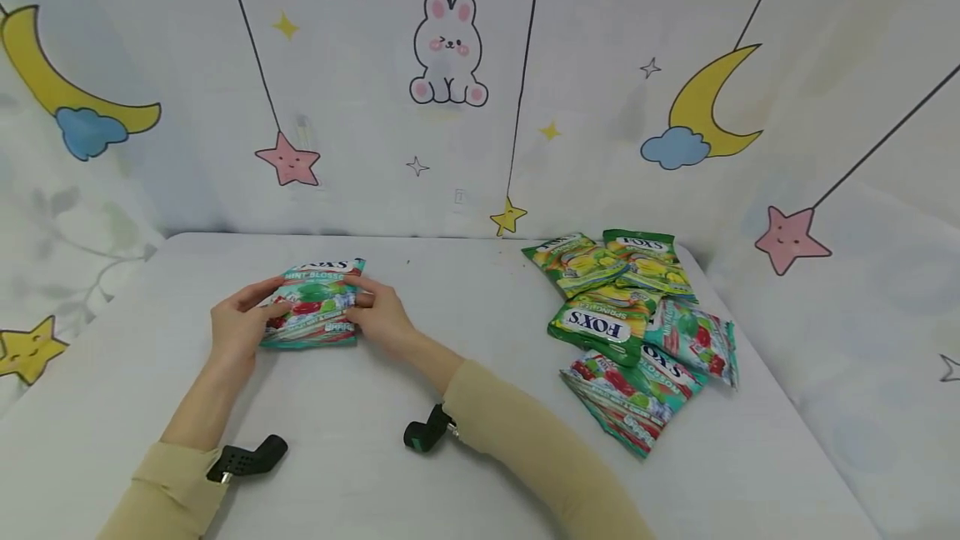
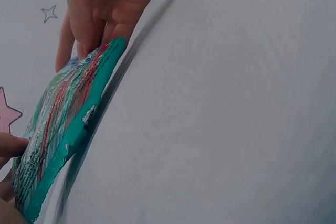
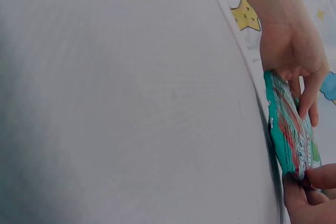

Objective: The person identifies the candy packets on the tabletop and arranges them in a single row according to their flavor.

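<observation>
A teal candy bag [image 1: 315,307] with fruit pictures and the words "mint blosso" is held between both hands at the left of the table. My left hand [image 1: 243,319] grips its left edge, with the thumb over the front. On the opposite edge, my right hand [image 1: 381,315] pinches the bag between thumb and fingers. The left wrist view shows the bag [image 2: 68,114] tilted, its lower teal seam close to the white surface. In the right wrist view both hands hold the bag's [image 3: 291,124] two ends.
Several candy bags lie overlapping at the right of the white table [image 1: 360,457]: green-yellow ones [image 1: 600,319] towards the back and teal ones [image 1: 637,398] nearer the front. Behind the table hangs a cloth [image 1: 360,107] printed with stars, moons and a rabbit.
</observation>
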A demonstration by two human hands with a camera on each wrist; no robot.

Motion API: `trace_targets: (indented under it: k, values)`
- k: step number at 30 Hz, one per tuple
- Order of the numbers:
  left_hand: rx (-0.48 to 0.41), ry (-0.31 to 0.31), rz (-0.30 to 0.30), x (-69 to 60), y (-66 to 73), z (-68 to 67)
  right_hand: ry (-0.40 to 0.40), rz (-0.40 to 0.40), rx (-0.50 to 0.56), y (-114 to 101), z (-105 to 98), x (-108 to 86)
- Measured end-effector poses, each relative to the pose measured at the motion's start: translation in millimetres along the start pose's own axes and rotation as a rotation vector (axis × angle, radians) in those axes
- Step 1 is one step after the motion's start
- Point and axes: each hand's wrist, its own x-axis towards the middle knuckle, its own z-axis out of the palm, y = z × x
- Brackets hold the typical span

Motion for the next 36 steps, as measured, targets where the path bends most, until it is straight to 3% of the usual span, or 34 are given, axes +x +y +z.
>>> trace_targets:
  k: [5, 11, 18, 25, 30, 36]
  values:
    - [0.026, -0.007, 0.026, 5.9, -1.7, -11.7, -0.018, -0.001, 0.038, 1, 10, 5.2]
    - [-0.065, -0.009, 0.039, 14.8, -4.8, -28.0, -0.056, -0.024, 0.012, 1, 22, 11.4]
    - [-0.093, -0.004, 0.038, 26.6, -9.0, -45.1, -0.114, -0.006, 0.097, 1, 36, 14.9]
    - [-0.063, -0.014, 0.121, 32.5, -15.4, -67.0, -0.180, 0.015, 0.162, 3, 51, 19.2]
    - [-0.057, 0.042, 0.110, 36.7, -19.8, -76.5, -0.242, 0.033, 0.208, 4, 60, 22.1]
    - [-0.176, 0.105, 0.136, 40.7, -25.1, -80.3, -0.272, 0.056, 0.167, 5, 69, 23.3]
